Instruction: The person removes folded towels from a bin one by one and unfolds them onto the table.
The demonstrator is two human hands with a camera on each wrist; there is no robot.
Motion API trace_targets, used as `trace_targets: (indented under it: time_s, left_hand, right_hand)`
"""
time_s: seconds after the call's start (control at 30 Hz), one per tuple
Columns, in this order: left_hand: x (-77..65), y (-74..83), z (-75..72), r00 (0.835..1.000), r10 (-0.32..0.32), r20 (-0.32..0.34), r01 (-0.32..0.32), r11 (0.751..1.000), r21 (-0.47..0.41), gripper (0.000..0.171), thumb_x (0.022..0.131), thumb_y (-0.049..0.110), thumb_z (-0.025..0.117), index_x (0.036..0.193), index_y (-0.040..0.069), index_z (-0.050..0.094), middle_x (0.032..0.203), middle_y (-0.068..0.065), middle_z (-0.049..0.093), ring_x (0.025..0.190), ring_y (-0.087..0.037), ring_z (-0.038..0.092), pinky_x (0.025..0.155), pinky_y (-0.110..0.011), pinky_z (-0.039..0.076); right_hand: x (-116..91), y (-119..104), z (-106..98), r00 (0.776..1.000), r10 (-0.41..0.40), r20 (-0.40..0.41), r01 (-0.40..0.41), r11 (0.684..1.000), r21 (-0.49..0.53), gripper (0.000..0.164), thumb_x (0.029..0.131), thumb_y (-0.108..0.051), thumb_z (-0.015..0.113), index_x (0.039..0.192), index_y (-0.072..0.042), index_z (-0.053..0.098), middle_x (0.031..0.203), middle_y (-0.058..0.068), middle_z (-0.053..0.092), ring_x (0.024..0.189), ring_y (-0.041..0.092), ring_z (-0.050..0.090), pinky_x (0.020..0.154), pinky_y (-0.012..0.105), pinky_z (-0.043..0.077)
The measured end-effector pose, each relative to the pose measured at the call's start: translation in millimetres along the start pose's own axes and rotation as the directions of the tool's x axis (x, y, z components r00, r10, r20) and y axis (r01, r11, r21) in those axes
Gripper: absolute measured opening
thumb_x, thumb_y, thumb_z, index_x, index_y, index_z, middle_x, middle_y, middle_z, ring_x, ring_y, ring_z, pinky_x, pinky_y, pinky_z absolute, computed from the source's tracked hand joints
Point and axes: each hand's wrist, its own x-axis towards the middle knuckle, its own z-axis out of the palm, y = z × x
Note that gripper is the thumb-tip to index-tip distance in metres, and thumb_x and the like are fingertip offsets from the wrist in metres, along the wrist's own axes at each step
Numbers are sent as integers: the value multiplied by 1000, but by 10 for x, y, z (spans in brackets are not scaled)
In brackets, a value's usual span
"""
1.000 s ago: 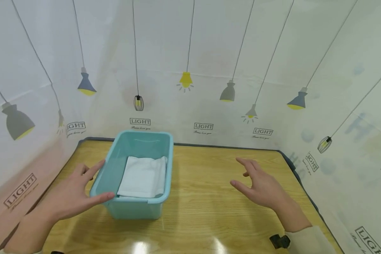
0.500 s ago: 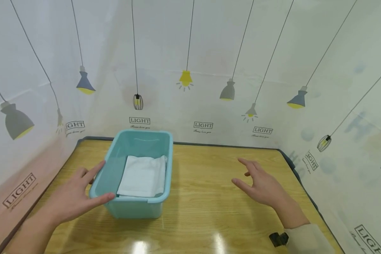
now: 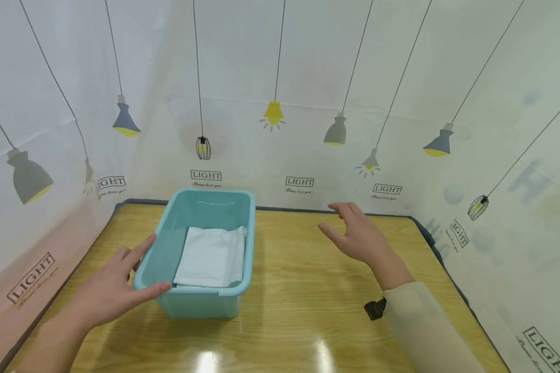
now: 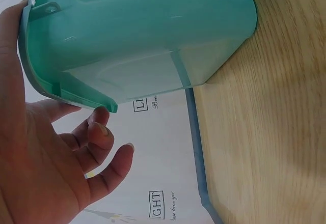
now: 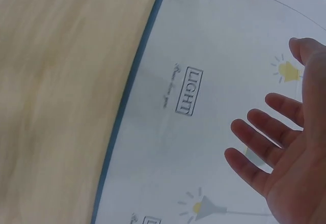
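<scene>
Corner of teal bin [image 3: 200, 305] touched by left hand [image 3: 109, 290] alone: thumb over the near rim, index finger at the left rim, well spread from each other, remaining fingers loosely bent outside, apparently not clamped on anything. Likeliest trouble: a swivel or slide across the smooth wooden table [image 3: 298, 290] if pulled at that single corner, or a tip toward near left if pressed hard there, for want of any support on the opposite side. Right hand [image 3: 359, 238] well apart from the bin, over the far right part of the table, fingers slightly apart, holding nothing. Possible snag from a low crossing to the left: right sleeve [image 3: 424, 321] or black wrist device [image 3: 375, 309] against the right rim.

As for containers, only the bin in sight, upright at left of the table, far end near the patterned backdrop [image 3: 242, 77]. Inside, folded white cloth [image 3: 210, 256], lying flat toward near right, close beside the right wall, with bare plastic showing along the left and at the far end. Contact with that wall, and anything underneath, impossible to tell.
</scene>
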Motion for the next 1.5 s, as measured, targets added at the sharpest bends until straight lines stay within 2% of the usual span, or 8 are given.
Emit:
trace_targets:
  time_s: [0.23,0.37,0.57,0.67,0.9,1.0,1.27,1.5]
  left_hand:
    - [-6,-3,1,1000,8,-3,-8,1000,-18,114,92,70,78,178,27,17,131,-22,60,100,-28,67,70,-42,52]
    - [-13,-1,7,1000,14,-6,-14,1000,-24,114,92,69,78,178,25,18,131,-22,60,101,-28,67,71,-45,54]
    - [-18,27,22,1000,21,-7,-21,999,-45,113,93,68,77,178,22,19,132,-23,61,104,-28,67,72,-45,54]
    - [-19,32,38,1000,18,-4,-18,998,-58,113,93,69,77,178,22,18,133,-22,61,106,-28,67,73,-43,53]
    - [-11,5,54,1000,11,-5,-11,997,-72,114,92,72,76,178,25,17,137,-22,61,114,-34,69,79,-56,59]
    - [-12,-8,51,1000,9,-12,-10,997,-75,114,92,72,77,178,26,18,137,-22,62,115,-34,69,81,-58,59]
    - [2,13,53,1000,7,-10,-8,997,-79,117,90,75,77,178,26,17,139,-20,62,115,-31,68,83,-54,57]
    - [-5,-2,59,1000,12,-23,-14,996,-91,116,91,73,77,178,26,18,141,-21,61,114,-32,67,85,-59,58]
  right_hand:
    - [437,-402,-46,999,-44,-5,44,999,0,73,110,-60,57,164,-12,47,161,14,52,139,36,60,112,59,51]
    - [650,-621,-54,998,-60,-15,60,998,4,73,110,-62,55,163,-13,48,162,12,52,144,34,57,117,57,49]
    - [889,-921,-30,993,-97,-73,97,995,5,71,108,-61,56,160,-13,51,157,14,52,141,33,54,119,53,48]
    - [980,-1067,12,986,-126,-106,125,992,-21,73,107,-61,57,162,-13,50,156,17,49,142,35,49,121,53,44]
    - [1144,-1410,109,987,-114,-114,106,991,-77,80,106,-69,48,169,-20,37,166,15,35,153,34,32,129,57,27]
    - [1216,-1541,138,986,-110,-122,100,991,-89,79,106,-68,46,167,-20,35,164,14,33,151,33,32,126,55,26]
    - [1398,-1817,238,982,-117,-147,98,986,-132,74,105,-65,45,161,-18,39,158,11,38,141,30,36,120,52,33]
    - [1558,-2069,383,983,-120,-138,100,984,-147,68,106,-63,47,157,-17,43,155,9,42,139,28,39,121,50,34]
